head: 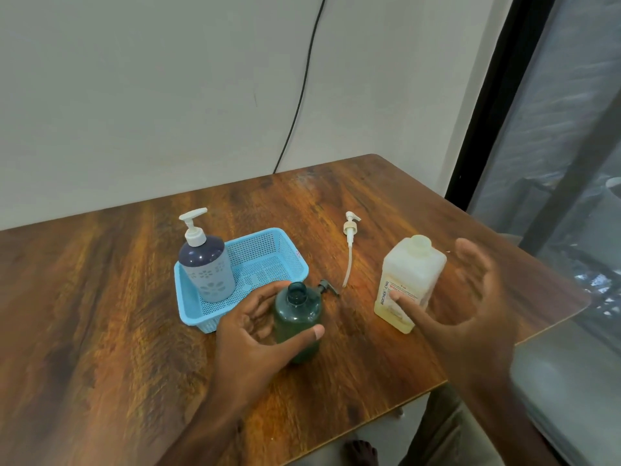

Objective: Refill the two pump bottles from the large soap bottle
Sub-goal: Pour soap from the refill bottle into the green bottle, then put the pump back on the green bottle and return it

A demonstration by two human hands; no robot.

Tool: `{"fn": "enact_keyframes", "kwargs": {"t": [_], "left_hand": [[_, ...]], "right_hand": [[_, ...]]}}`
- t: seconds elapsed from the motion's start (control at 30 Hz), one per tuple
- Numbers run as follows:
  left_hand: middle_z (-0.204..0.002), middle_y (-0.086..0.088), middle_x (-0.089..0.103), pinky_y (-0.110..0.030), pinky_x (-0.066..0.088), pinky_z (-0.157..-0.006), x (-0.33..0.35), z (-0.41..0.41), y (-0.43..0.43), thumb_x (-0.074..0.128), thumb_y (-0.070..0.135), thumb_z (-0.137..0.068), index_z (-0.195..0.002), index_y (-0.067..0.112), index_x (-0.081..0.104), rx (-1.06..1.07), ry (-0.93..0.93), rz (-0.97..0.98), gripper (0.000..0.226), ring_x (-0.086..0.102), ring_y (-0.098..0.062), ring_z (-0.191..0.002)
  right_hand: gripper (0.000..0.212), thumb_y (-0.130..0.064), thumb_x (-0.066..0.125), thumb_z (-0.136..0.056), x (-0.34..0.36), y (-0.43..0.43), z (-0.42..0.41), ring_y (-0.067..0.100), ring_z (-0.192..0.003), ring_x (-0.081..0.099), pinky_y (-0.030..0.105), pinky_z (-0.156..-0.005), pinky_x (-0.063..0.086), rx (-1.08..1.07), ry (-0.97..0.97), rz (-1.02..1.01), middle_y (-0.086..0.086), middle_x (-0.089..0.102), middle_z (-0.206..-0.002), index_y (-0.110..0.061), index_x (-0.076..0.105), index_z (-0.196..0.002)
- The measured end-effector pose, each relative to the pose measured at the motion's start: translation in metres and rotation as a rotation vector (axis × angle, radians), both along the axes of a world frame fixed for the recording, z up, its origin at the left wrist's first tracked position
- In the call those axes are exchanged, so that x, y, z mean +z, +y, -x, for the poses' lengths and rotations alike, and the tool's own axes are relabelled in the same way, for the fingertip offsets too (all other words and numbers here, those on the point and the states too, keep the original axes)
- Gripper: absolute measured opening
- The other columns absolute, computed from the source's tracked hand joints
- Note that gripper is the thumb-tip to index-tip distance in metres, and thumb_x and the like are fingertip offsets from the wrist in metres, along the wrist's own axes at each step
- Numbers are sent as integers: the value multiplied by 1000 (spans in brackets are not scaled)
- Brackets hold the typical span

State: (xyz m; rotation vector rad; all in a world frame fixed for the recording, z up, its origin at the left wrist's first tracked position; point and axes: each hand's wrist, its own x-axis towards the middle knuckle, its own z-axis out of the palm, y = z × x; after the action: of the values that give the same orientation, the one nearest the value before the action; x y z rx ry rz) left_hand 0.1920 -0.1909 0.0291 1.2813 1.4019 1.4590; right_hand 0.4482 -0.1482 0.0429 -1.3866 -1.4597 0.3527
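We're steadying green pump bottle [297, 322], neck open, left hand [255, 334] wrapping round it. Right hand [473, 314] hovering spread wide, gripping nothing, around large soap bottle [408, 277] at 3 o'clock. We're wanting low full-body grasp, slow tilt, mouths close together. Purple pump bottle [208, 264] standing in basket [268, 253] at 10 o'clock.

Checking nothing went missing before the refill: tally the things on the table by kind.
Bottles: 3 (flowered pump bottle, green bottle, large soap bottle)
Loose pump heads: 2 (white pump head, dark pump head)
Baskets: 1 (blue basket)
Total: 6
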Motion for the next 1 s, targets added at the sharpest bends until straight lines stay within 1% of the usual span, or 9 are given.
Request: {"fn": "enact_keyframes", "kwargs": {"t": [0.07,0.17,0.27,0.37,0.5,0.6,0.73,0.83,1.0], "left_hand": [[-110,20,78,-18,59,-84,-3,-4,-1,98,18,-52,-116,27,70,-15,12,17,71,73,-1,-106],[-117,7,78,-37,60,-96,-7,-13,4,100,14,-58,-121,21,69,-56,43,28,71,74,-13,-112],[-117,8,78,-37,60,-98,-9,-24,16,100,13,-61,-122,22,67,-72,69,28,69,73,-11,-111],[-118,11,76,-32,61,-95,-9,-36,28,102,25,-61,-123,28,66,-67,114,6,72,71,-4,-110],[-117,13,75,-28,61,-94,-13,-46,40,103,29,-59,-123,28,65,-62,156,-11,75,70,0,-110],[-120,15,73,-26,59,-96,-10,-43,43,100,37,-62,-128,31,62,-128,239,11,77,68,2,-113],[-131,24,64,-16,48,-102,4,-13,36,87,50,-77,-142,37,54,-244,557,70,74,58,9,-122],[-130,13,67,-27,49,-103,10,-3,37,78,33,-90,-136,29,62,-131,803,14,49,60,-6,-122],[-127,-5,65,-37,51,-92,6,-32,57,63,22,-101,-130,15,57,-66,1130,140,30,60,-23,-119]], "right_hand": [[81,-45,87,-69,5,-21,18,10,-130,52,20,-95,50,22,-24,-166,-7,54,-143,-20,50,-137],[54,-49,79,-79,1,-39,41,-1,-115,60,20,-86,56,253,-85,-74,-22,61,-127,-31,57,-126],[69,-44,81,-77,-17,-41,51,-10,-119,54,17,-97,51,457,-94,172,-31,56,-132,-41,46,-136],[89,-45,83,-72,-31,-35,56,-8,-124,52,25,-103,49,461,-58,282,-30,50,-140,-39,34,-146],[72,-37,83,-78,-31,-20,68,-24,-106,49,2,-86,42,316,-12,277,-43,47,-119,-44,38,-134],[63,-27,78,-84,-34,-13,72,-24,-97,45,-2,-85,35,252,-46,257,-37,46,-116,-36,43,-136],[66,-36,78,-83,-42,-6,71,-20,-110,47,-1,-92,36,278,-23,250,-33,49,-125,-35,42,-138],[78,-51,78,-79,-45,-3,69,3,-126,53,22,-100,47,274,-23,263,-18,53,-141,-32,40,-144],[82,-46,77,-82,-44,-3,71,6,-130,49,16,-99,39,268,-41,260,-13,51,-144,-28,35,-149]]}}
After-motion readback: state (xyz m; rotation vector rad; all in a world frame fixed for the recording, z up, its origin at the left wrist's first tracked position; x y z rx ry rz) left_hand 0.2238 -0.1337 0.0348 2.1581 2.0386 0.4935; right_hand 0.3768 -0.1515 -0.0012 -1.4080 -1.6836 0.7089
